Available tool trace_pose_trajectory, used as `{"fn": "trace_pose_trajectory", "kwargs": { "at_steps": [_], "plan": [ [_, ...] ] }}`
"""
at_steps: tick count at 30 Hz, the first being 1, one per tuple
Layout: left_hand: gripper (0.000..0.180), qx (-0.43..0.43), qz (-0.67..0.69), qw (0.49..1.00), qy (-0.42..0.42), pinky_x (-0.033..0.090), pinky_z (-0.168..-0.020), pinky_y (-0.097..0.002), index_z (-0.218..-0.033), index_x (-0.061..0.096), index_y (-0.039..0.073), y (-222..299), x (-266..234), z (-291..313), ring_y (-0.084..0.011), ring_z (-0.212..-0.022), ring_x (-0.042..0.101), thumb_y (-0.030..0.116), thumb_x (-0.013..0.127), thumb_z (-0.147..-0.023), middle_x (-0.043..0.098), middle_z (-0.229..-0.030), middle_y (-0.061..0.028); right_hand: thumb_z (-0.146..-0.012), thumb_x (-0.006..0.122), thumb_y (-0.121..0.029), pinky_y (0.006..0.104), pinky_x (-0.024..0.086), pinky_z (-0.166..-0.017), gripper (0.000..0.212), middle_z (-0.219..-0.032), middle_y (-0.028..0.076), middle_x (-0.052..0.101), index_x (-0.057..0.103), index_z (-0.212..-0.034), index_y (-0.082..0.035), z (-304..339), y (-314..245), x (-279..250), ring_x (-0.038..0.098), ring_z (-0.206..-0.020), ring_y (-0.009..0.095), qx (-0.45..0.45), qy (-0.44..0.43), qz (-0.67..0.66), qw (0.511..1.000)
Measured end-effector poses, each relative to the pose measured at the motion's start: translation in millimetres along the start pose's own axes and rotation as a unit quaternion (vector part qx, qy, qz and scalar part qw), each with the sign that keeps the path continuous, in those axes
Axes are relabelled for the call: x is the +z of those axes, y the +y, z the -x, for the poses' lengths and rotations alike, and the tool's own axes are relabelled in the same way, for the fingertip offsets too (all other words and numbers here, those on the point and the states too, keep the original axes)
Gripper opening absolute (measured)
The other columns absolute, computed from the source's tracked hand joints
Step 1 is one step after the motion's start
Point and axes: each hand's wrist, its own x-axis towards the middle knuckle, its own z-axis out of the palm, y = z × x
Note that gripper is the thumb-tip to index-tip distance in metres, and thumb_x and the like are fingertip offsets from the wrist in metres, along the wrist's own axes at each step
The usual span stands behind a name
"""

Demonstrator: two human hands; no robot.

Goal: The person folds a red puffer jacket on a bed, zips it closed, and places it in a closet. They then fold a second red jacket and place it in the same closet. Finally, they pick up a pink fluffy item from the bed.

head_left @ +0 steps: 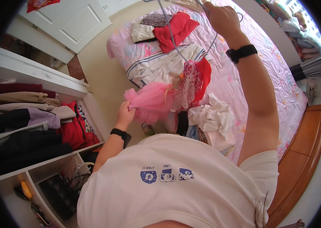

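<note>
My left hand (126, 116) is closed on the edge of a pink tulle skirt (151, 102), stretched out toward the left. The skirt joins a patterned white-and-red part (187, 85) with plain red cloth (205, 78) beside it; whether this is all one dress, I cannot tell. My right hand (223, 19) is raised at the far side of the bed, its fingers wrapped round a grey-blue wire hanger (172, 36). The lower end of the hanger reaches down to the patterned part. How they are joined is hidden.
A bed with a pink floral quilt (259, 102) bears a red garment (175, 30), a striped white garment (164, 62) and a crumpled white pile (213, 117). To the left stands an open wardrobe (88, 110) with hanging clothes (27, 117). A white door (67, 22) lies beyond.
</note>
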Motion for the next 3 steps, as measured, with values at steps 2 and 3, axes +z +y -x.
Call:
{"fn": "trace_pose_trajectory", "kwargs": {
  "at_steps": [2,3],
  "plan": [
    [0.033,-0.017,0.018,1.0,-0.007,0.045,-0.087,-0.038,-0.11,0.059,0.003,1,0,-11,-0.0336,-0.1,0.056,0.012,0.064,-0.078,0.059,-0.107,-0.0179,-0.084,0.05,-0.013,0.0425,0.048,-0.064,0.01,-0.066,0.011,0.063,0.057,-0.078,-0.009,-23,-19,-20,0.064,-0.065,0.029,0.005,-0.007,0.057,0.998],
    [0.033,-0.012,0.013,1.0,-0.003,0.045,-0.087,-0.038,-0.11,0.059,0.003,1,-4,-5,-0.0336,-0.1,0.056,0.012,0.064,-0.078,0.059,-0.107,-0.0179,-0.084,0.051,-0.014,0.0415,0.048,-0.064,0.009,-0.067,0.009,0.065,0.057,-0.079,-0.01,-32,-30,-30,0.065,-0.065,0.028,-0.044,0.039,0.059,0.997]
  ]
}}
